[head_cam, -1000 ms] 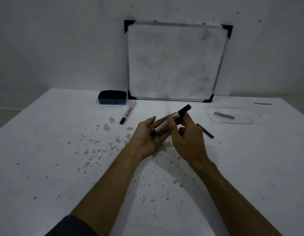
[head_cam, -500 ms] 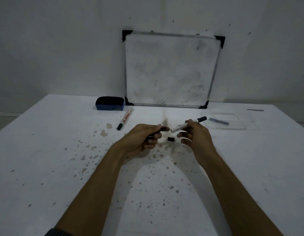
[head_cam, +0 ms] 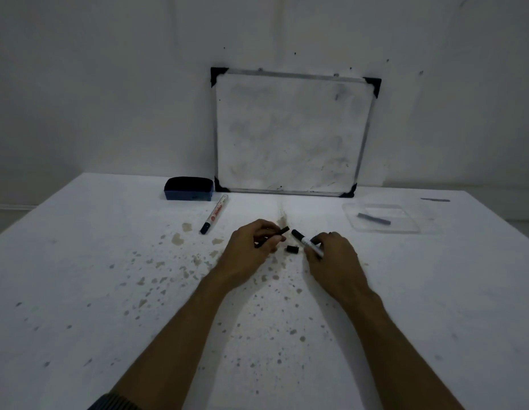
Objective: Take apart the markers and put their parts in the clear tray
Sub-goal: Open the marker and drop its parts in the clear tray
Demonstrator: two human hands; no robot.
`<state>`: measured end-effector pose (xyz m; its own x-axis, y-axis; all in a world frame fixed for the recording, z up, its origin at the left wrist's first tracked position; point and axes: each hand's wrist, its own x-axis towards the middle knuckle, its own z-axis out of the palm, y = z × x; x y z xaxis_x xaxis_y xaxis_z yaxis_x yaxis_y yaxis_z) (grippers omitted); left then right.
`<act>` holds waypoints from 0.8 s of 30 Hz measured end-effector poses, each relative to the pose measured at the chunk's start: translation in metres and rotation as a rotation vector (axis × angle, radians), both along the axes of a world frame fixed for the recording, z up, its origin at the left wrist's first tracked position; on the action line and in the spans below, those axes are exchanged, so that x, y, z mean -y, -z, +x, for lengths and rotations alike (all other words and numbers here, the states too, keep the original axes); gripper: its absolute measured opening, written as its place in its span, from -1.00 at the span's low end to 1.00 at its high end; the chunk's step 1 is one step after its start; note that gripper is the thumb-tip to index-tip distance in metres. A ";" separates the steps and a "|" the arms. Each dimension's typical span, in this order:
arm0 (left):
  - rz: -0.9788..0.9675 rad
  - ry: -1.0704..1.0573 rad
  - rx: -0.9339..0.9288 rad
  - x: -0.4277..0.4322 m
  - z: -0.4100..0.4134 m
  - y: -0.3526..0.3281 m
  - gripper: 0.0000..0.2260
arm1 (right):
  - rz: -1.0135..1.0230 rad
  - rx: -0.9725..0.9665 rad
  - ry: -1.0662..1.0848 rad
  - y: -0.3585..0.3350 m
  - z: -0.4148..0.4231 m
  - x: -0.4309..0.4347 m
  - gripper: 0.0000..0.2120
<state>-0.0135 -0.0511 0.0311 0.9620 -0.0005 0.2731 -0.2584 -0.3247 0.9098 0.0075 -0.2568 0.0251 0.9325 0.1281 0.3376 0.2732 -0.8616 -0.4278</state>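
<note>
My left hand [head_cam: 251,247] grips a thin dark rod [head_cam: 282,231], its end poking out toward the right. My right hand [head_cam: 334,258] holds a white marker body [head_cam: 306,241] with a black end pointing up-left. A small black end piece [head_cam: 292,249] lies on the table between the two hands. A second, whole marker [head_cam: 215,213] with red print and a black cap lies to the left. The clear tray [head_cam: 350,213] sits at the far right with one grey strip-like part [head_cam: 374,219] inside.
A whiteboard [head_cam: 289,131] leans against the wall at the back of the white, stained table [head_cam: 109,276]. A blue eraser [head_cam: 188,189] sits left of the whiteboard. A small dark strip [head_cam: 434,199] lies near the table's far right edge.
The marker came apart: the dark rod went to my left hand, the body stayed in my right, which turned it so its black end points up-left. A small black piece now lies on the table.
</note>
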 end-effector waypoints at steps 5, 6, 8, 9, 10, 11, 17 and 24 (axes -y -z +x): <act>0.170 -0.093 0.030 -0.003 0.006 0.003 -0.84 | -0.025 0.018 -0.004 0.001 -0.005 0.002 -0.72; 0.181 -0.108 0.030 -0.003 0.005 0.002 -0.82 | -0.023 0.018 -0.005 0.000 -0.007 0.001 -0.71; 0.179 -0.127 0.036 0.000 0.002 0.000 -0.82 | -0.036 0.000 -0.003 -0.004 -0.012 0.001 -0.70; 0.177 -0.128 0.044 0.003 0.000 -0.002 -0.82 | -0.046 -0.016 -0.006 -0.005 -0.015 0.002 -0.69; 0.176 -0.123 0.059 0.006 -0.003 -0.003 -0.82 | -0.044 -0.031 -0.014 -0.007 -0.018 0.004 -0.68; 0.180 -0.115 0.073 0.011 -0.007 -0.004 -0.83 | -0.019 -0.044 -0.022 -0.010 -0.021 0.008 -0.66; 0.269 -0.010 0.125 0.056 -0.021 -0.010 -0.85 | 0.172 -0.097 0.098 -0.028 -0.029 0.078 -0.76; 0.347 0.091 0.198 0.119 0.013 -0.044 -0.84 | 0.061 -0.181 0.276 -0.017 -0.003 0.180 -0.52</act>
<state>-0.0009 -0.1705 0.0747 0.8826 -0.2075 0.4219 -0.4594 -0.5711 0.6803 0.0043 -0.4363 0.0423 0.9747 -0.1529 0.1631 -0.0517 -0.8640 -0.5009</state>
